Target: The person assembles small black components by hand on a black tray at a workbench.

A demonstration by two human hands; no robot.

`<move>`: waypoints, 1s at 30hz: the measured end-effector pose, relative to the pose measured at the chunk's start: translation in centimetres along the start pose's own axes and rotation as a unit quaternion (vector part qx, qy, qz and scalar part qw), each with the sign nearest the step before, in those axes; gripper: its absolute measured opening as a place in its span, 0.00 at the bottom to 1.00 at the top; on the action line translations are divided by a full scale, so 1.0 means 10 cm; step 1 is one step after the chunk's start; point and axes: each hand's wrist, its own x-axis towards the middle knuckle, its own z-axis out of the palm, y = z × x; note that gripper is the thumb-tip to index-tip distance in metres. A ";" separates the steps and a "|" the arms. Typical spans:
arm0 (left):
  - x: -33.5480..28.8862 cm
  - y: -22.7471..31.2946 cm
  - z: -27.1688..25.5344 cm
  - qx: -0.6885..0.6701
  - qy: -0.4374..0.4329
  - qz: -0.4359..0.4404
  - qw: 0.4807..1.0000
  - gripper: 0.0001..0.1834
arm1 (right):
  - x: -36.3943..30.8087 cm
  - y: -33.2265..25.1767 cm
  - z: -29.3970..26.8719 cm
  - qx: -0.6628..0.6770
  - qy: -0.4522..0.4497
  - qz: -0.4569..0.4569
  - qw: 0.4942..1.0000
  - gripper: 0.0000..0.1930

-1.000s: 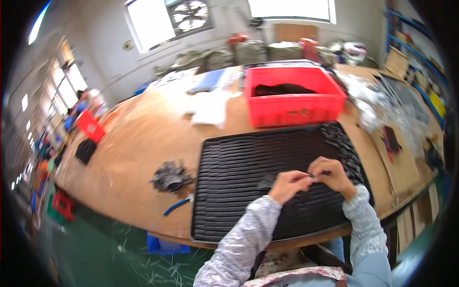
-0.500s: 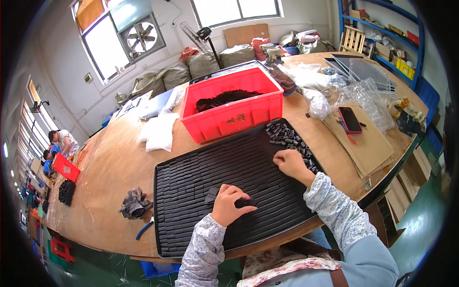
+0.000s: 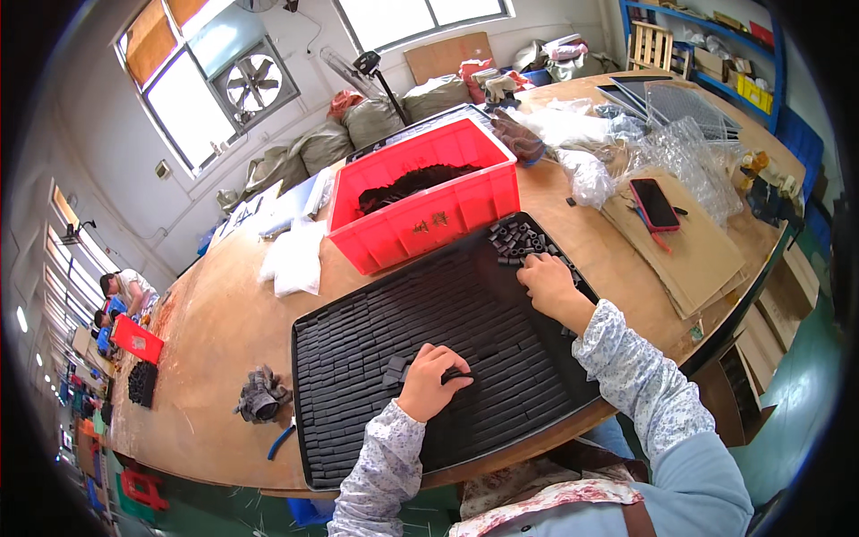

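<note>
A wide black tray lies before me, lined with tight rows of small black blocks. My left hand is over its middle, thumb and fingers closed round a small black block. Beside those fingers, a few loose flat black pieces rest on the rows. At the tray's far right corner is a pile of short black tubes. My right hand reaches onto this pile with its fingers bent together. Whatever its fingertips pinch is hidden.
Behind the tray stands a red crate with dark material inside. Left of the tray are a crumpled grey glove and a blue-handled tool. At right, a phone sits on cardboard. Other people work far left.
My right hand has moved from the pile's left edge onto the tubes. My left thumb and fingers have drawn closer together over the tray. The whole view has shifted slightly.
</note>
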 end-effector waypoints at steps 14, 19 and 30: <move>-0.09 -0.19 -0.10 -0.528 0.068 -0.201 0.823 0.10 | 0.02 -0.28 -0.06 0.186 0.126 -0.018 0.974 0.11; -0.13 -0.18 -0.05 -0.473 -0.002 -0.204 0.857 0.09 | -0.18 -0.68 -0.09 0.416 0.040 -0.176 0.891 0.11; -0.14 -0.07 -0.02 -0.439 0.010 -0.215 0.872 0.09 | -0.29 -0.87 -0.16 0.728 -0.124 -0.082 0.669 0.04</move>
